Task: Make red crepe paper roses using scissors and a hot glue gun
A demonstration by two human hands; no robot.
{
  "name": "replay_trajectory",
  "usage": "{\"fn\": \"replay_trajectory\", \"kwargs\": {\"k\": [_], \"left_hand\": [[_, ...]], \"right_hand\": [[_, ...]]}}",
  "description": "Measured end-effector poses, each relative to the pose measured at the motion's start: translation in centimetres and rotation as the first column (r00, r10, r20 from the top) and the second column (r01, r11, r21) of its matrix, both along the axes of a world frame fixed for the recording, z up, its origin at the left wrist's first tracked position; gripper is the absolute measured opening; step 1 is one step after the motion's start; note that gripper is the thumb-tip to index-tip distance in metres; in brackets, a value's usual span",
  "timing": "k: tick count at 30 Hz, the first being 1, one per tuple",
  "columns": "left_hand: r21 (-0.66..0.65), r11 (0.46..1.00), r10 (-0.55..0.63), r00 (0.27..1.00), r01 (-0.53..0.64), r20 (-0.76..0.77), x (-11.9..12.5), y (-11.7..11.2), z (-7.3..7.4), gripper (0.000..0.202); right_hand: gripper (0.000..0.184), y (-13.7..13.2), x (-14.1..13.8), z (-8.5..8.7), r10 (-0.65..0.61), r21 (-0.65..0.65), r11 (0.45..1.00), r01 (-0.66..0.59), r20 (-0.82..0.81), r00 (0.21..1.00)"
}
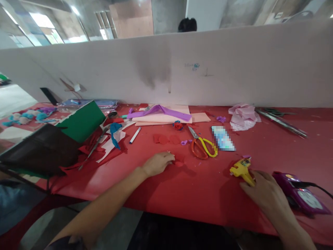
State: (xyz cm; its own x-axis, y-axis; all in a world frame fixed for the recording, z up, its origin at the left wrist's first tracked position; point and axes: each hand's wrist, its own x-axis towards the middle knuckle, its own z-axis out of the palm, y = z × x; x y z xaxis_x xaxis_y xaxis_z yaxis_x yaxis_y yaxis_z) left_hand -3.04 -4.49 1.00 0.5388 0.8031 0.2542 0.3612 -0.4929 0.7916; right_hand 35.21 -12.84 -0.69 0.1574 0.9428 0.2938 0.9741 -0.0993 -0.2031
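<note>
My left hand (157,164) is low over the table, its fingertips pinched at the edge of a small red paper piece (179,159). My right hand (269,191) has thumb and fingers closed around the handle of a yellow hot glue gun (241,169), whose nozzle points away from me. Between the hands and farther back lie scissors (204,146) with one red and one yellow handle loop. Flat red paper cutouts (166,139) lie beyond my left hand. Behind them is a small red and blue paper flower (177,125).
A purple device (303,194) with a black cord sits right of my right hand. A phone (223,138), crumpled pink paper (244,116), a marker (135,135), purple strips (166,111) and a green board (80,121) lie around. A white partition (104,73) closes the back.
</note>
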Motion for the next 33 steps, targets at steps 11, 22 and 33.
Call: {"fn": "replay_trajectory", "kwargs": {"k": [11,22,33], "left_hand": [[-0.144,0.987,-0.059,0.995,0.071,0.087,-1.7,-0.5,-0.3,0.030],[-0.121,0.984,-0.120,0.989,0.130,0.086,-2.0,0.8,0.0,0.027],[-0.391,0.885,-0.148,0.948,0.254,0.280,-1.8,1.4,0.5,0.027]], "right_hand": [[0.025,-1.1,-2.5,4.1,-0.173,-0.081,0.982,0.173,0.002,0.985],[0.030,1.6,-9.1,7.4,0.138,-0.347,0.840,-0.416,-0.606,0.784],[0.039,5.3,-10.0,7.1,0.224,-0.460,0.748,-0.478,-0.504,0.834]]}}
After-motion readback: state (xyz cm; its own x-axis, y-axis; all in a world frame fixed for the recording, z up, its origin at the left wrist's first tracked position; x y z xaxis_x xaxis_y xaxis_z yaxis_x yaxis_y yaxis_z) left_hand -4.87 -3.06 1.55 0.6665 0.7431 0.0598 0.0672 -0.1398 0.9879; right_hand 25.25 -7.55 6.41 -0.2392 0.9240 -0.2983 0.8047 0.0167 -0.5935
